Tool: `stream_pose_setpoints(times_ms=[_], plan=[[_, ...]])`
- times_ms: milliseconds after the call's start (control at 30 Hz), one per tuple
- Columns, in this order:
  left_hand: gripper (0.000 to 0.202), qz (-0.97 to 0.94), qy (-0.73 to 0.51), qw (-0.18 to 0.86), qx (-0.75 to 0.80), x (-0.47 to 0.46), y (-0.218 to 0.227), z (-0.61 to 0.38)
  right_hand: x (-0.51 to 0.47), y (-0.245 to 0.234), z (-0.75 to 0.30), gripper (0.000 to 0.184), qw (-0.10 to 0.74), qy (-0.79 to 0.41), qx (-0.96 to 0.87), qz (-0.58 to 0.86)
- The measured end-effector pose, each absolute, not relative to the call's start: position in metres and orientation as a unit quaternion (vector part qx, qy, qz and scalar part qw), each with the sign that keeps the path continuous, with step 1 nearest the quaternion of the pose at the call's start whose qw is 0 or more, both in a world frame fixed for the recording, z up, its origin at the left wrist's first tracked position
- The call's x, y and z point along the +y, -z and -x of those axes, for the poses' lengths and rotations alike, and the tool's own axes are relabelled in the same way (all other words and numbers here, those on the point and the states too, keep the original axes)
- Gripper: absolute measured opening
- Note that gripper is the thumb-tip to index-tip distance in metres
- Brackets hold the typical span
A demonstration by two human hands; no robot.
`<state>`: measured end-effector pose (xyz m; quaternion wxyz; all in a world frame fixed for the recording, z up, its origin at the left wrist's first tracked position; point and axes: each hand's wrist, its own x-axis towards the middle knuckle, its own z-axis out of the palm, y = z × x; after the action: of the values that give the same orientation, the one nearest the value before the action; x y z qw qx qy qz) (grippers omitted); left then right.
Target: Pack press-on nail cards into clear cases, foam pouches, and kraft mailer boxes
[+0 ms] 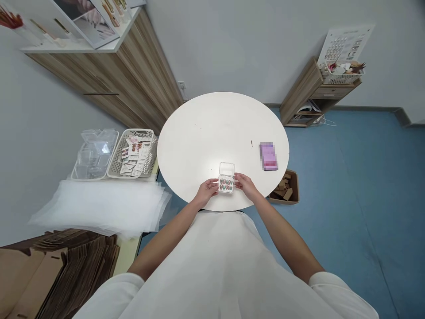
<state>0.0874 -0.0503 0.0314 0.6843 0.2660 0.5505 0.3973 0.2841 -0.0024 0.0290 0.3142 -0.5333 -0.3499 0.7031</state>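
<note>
A small clear plastic case (pixel 226 180) lies open at the near edge of the round white table (pixel 212 133), its lid tipped away from me. Inside its tray sit several coloured press-on nails. My left hand (pixel 207 190) grips the case's left side with curled fingers. My right hand (pixel 245 184) pinches the right side. Both hands rest on the tabletop.
A purple blurred packet (pixel 268 156) lies on the table's right. To the left are a basket of nail packets (pixel 134 153), a tray of clear cases (pixel 94 153), white foam sheets (pixel 99 206) and flat cardboard (pixel 56 270). A brown box (pixel 287 188) stands on the blue floor.
</note>
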Motion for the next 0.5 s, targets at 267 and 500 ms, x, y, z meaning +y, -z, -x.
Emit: stream_pose_setpoints(times_ms=[267, 500], plan=[[0.046, -0.232, -0.385, 0.717, 0.532, -0.051, -0.028, -0.091, 0.009, -0.039, -0.284, 0.035, 0.332, -0.737, -0.336, 0.483], [0.037, -0.221, -0.361, 0.739, 0.525, -0.05, -0.03, -0.093, 0.011, -0.035, -0.289, 0.029, 0.348, -0.71, -0.388, 0.473]])
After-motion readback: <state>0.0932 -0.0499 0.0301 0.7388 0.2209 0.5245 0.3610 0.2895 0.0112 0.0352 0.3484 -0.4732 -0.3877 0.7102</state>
